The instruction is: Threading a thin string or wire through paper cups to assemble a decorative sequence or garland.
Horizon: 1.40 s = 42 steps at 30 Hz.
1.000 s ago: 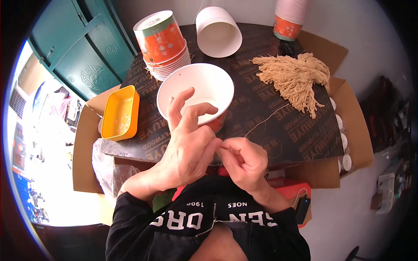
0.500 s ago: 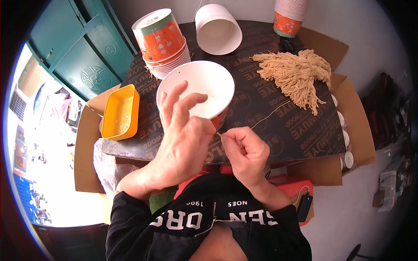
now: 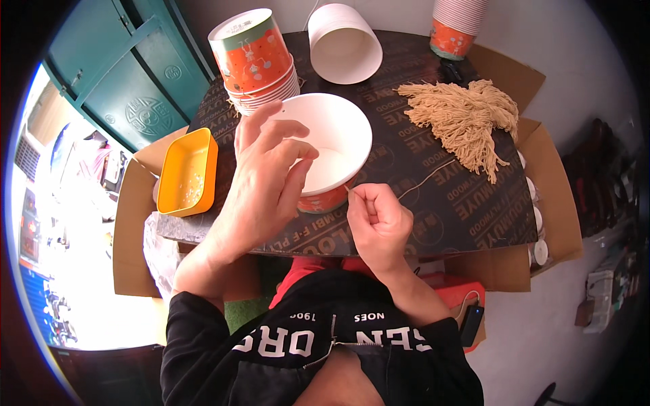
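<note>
Head camera showed your two hands over one dark, printed plywood tabletop [image 3: 467,220], with one open paper bucket [image 3: 342,128] between and beyond them. Your right hand [image 3: 380,218] pinched one beige string [image 3: 428,181] between thumb and forefinger, just beside the bucket's near right side; a short end stuck out past the fingertips. From behind that hand the string ran slack across the tabletop to the edge of one thick beige yarn bundle [image 3: 467,122]. Your left hand [image 3: 261,179] was raised in front of the bucket's left side, its upper fingers spread and bent, thumb and forefinger curved toward each other; whether those two touched or held anything, you could not tell.

The bucket stood upright near the tabletop's front edge, round and wide-mouthed, smooth white inside, orange-printed outside, with one small dark spot inside near the far rim. The string looked thin and pale.

Around them were one upside-down nested stack of printed buckets [image 3: 254,57] behind on the left, one white tub [image 3: 333,27] lying on its side with its mouth toward you, one upright nested bucket stack [image 3: 452,37] at the far right, and one yellow rectangular tray [image 3: 208,169] at the left edge, holding small white bits.
</note>
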Each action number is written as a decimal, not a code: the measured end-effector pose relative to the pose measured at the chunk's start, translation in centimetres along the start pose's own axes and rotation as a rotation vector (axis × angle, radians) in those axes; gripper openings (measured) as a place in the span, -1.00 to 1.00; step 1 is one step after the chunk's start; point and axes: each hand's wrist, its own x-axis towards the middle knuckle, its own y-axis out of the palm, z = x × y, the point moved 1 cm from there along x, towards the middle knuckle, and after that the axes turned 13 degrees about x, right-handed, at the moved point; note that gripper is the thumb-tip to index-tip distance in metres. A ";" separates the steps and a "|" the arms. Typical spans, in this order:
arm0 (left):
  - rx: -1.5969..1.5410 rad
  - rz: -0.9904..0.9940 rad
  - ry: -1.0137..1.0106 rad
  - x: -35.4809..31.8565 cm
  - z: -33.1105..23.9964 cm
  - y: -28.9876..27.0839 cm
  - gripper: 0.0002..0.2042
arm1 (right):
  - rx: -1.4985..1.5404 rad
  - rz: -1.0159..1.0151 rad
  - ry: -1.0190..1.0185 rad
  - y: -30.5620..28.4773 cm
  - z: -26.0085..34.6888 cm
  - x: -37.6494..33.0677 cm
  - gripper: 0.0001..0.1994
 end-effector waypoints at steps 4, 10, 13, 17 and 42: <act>-0.107 0.158 0.027 0.9 1.1 0.4 -0.82 | -0.032 -0.005 -0.021 0.2 0.0 0.1 -0.92; -0.321 0.397 0.117 2.1 2.6 1.3 -0.76 | -0.056 -0.009 -0.042 0.3 -0.1 0.3 -0.92; -0.386 0.505 0.099 2.5 2.7 1.3 -0.73 | -0.059 -0.001 -0.037 0.3 0.0 0.4 -0.91; -0.465 0.665 0.057 3.2 2.4 1.4 -0.71 | -0.065 0.008 -0.034 0.2 0.0 0.5 -0.90; -0.339 0.581 -0.034 3.7 2.6 2.1 -0.84 | -0.222 0.126 0.069 -1.2 0.7 0.2 -0.78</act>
